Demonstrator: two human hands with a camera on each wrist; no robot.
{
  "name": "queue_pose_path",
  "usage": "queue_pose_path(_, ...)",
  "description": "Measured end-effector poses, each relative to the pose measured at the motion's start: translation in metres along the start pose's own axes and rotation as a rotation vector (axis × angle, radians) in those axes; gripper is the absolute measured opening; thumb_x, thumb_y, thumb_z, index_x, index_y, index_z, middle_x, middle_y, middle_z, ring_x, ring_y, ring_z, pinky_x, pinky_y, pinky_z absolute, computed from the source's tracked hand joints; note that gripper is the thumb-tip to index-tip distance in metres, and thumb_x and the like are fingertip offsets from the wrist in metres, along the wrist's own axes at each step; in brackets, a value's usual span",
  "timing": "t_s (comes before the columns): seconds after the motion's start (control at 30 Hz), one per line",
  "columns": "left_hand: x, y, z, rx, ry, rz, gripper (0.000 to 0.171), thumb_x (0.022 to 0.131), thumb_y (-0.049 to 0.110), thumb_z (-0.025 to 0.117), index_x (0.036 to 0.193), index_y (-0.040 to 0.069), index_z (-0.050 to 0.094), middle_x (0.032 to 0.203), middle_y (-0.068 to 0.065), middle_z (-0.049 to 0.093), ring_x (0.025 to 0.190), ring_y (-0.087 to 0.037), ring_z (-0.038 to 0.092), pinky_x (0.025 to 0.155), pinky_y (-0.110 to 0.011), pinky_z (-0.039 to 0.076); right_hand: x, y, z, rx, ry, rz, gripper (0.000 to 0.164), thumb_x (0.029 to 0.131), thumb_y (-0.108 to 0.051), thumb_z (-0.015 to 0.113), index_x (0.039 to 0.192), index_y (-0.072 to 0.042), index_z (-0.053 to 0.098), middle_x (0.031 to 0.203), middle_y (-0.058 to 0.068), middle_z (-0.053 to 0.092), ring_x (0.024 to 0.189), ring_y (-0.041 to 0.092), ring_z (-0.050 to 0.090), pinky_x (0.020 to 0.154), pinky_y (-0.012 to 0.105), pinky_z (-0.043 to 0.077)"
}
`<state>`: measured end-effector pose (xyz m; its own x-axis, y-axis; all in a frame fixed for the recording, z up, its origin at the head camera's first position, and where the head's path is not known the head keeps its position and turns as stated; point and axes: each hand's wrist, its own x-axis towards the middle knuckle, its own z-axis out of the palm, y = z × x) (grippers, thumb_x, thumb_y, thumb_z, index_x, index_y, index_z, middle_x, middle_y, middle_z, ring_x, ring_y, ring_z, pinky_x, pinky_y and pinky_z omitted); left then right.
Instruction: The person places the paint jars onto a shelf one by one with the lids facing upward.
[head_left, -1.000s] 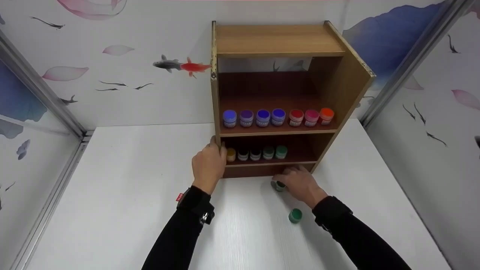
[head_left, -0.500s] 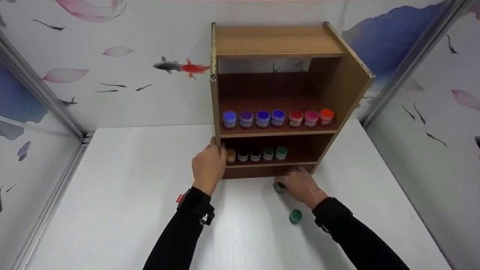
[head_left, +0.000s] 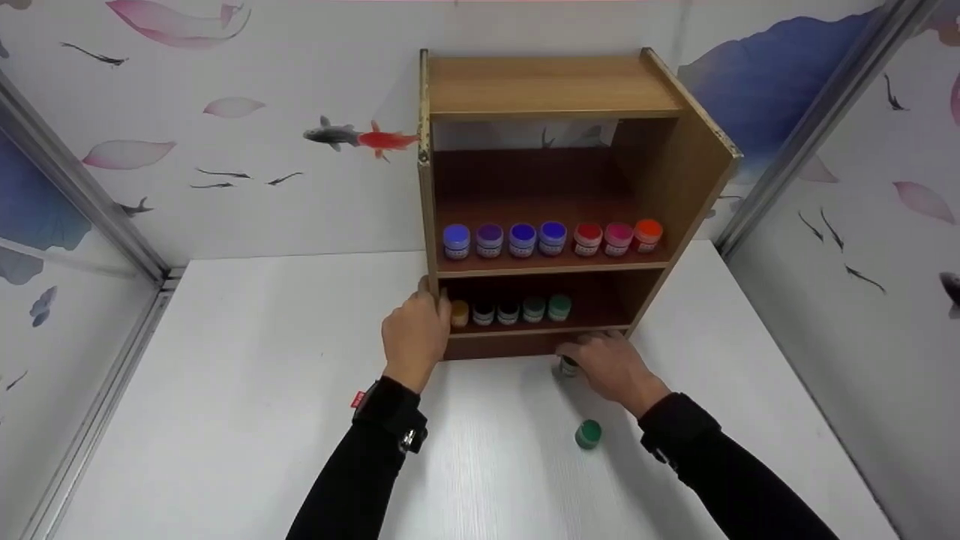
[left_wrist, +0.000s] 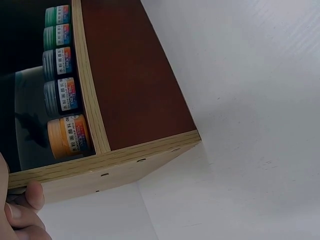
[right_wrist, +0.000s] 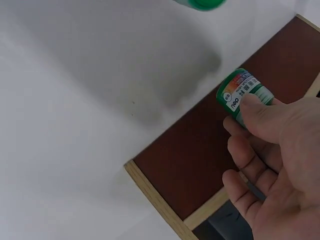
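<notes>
My left hand (head_left: 415,334) grips the left side panel of a wooden shelf unit (head_left: 555,86) near its lower board. In the left wrist view the fingertips (left_wrist: 35,195) lie against that panel's edge. My right hand (head_left: 615,371) pinches a small green paint jar (right_wrist: 245,92) between thumb and fingers, just in front of the shelf's base board (right_wrist: 185,155). From the head the hand partly covers this jar (head_left: 570,367). A second green paint jar (head_left: 588,434) stands on the white table, nearer to me.
Blue, purple, red and orange jars (head_left: 523,240) line the middle shelf. On the lower shelf stand a yellow jar (head_left: 459,313), two dark ones (head_left: 508,312) and two green ones (head_left: 559,307). Printed walls (head_left: 300,210) enclose the white table (head_left: 247,420).
My right hand has shifted slightly to the right along the base board with the jar. The left hand keeps its grip on the side panel. The head view has moved a little.
</notes>
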<state>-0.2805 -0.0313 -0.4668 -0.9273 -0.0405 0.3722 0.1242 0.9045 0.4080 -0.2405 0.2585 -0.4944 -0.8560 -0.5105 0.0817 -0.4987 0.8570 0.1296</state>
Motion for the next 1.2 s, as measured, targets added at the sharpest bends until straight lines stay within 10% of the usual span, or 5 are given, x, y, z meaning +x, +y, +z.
queue_pose_path(0.7,0.002,-0.002,-0.003,-0.018,-0.024,-0.037,0.048,0.101,0.032,0.046,0.128,-0.004,0.06,0.089,-0.016,0.074,0.061,-0.025,0.068,0.05,-0.039,0.052,0.003,0.023,-0.055,0.1,-0.013,0.128,0.036,0.084,0.0,0.068,0.117,-0.015,0.067,0.093,0.013,0.069,0.074,0.024,0.062,0.052,0.039,0.052)
queue_pose_path(1.2,0.001,0.002,-0.001,-0.038,-0.055,-0.046,0.051,0.102,0.035,0.043,0.13,-0.004,0.058,0.097,-0.016,0.074,0.063,-0.022,0.069,0.051,-0.038,0.053,0.02,0.035,-0.056,0.104,0.01,0.261,0.045,0.08,0.002,0.07,0.122,-0.012,0.067,0.103,0.017,0.071,0.087,0.034,0.068,0.064,0.048,0.056)
